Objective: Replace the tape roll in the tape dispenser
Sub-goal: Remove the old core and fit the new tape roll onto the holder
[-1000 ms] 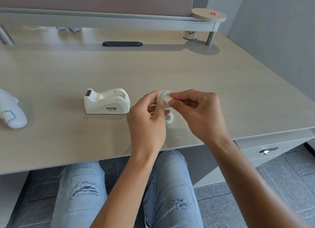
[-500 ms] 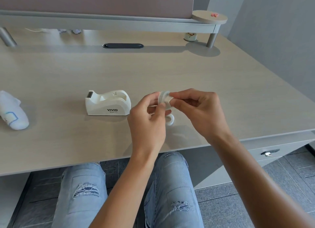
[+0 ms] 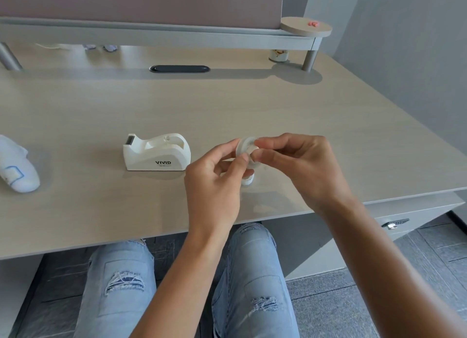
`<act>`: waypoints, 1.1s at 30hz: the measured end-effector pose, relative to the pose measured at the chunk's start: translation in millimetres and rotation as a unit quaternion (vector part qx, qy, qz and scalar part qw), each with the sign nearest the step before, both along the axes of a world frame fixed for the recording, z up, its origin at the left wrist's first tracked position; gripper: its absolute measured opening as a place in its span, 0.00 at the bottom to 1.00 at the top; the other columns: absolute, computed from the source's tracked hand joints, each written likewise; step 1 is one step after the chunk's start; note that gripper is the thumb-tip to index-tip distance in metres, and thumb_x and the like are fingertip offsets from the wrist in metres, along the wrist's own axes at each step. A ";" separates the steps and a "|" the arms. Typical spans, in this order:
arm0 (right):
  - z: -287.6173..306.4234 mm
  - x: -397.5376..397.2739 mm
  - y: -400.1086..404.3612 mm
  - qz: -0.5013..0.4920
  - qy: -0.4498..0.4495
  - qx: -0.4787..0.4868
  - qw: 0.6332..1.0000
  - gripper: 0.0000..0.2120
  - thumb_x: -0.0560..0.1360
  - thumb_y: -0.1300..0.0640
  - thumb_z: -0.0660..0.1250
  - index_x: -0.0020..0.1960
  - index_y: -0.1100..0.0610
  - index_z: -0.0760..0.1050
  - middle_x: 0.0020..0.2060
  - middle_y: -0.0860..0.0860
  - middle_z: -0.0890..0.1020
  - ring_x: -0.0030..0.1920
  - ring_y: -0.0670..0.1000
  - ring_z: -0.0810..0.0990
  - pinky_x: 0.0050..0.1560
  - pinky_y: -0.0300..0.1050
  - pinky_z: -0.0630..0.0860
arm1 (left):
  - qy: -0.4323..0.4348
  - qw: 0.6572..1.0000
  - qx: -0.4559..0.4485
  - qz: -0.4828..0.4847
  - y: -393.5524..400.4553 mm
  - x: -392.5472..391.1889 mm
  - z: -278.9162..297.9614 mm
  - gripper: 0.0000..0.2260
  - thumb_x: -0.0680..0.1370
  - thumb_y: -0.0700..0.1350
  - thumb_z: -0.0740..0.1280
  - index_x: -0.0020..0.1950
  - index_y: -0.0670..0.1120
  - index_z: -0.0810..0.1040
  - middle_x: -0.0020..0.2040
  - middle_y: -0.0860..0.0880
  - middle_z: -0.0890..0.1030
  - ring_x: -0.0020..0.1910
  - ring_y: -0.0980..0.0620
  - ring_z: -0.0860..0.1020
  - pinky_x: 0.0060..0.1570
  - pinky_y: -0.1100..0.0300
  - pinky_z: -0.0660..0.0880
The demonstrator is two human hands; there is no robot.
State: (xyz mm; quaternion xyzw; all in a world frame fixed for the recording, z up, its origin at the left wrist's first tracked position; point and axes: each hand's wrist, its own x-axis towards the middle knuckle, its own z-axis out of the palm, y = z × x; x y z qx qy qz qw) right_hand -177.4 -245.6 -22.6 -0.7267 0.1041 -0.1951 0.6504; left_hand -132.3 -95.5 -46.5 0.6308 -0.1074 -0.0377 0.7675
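A white tape dispenser (image 3: 156, 152) marked VIVID stands on the desk, its roll slot empty and its cutter at the left end. Just right of it I hold a small whitish tape roll (image 3: 244, 147) above the desk. My left hand (image 3: 214, 186) pinches its near edge with thumb and forefinger, while my right hand (image 3: 298, 165) grips the roll's right side with its fingertips. On the desk under my fingers lies a small white round piece (image 3: 248, 179), mostly hidden by my left hand.
A white pouch with a blue outline (image 3: 15, 167) lies at the desk's left edge. At the back are a black cable slot (image 3: 179, 68), a raised shelf (image 3: 305, 27) and a small jar (image 3: 278, 55). The desk's front edge (image 3: 101, 241) runs over my knees.
Both hands stay on the roll in nearly the same place. My fingers have shifted slightly on it; the dispenser has not moved.
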 end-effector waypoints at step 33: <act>0.8 -12.8 15.2 0.016 -0.074 -0.011 0.997 0.06 0.74 0.69 0.75 0.50 0.69 0.86 0.50 0.58 0.90 0.52 0.50 0.89 0.54 0.38 0.81 | -0.010 0.998 -0.053 -0.040 19.0 -3.3 3.9 0.09 0.80 0.35 0.70 0.59 0.42 0.85 0.50 0.46 0.90 0.49 0.47 0.88 0.58 0.40 0.83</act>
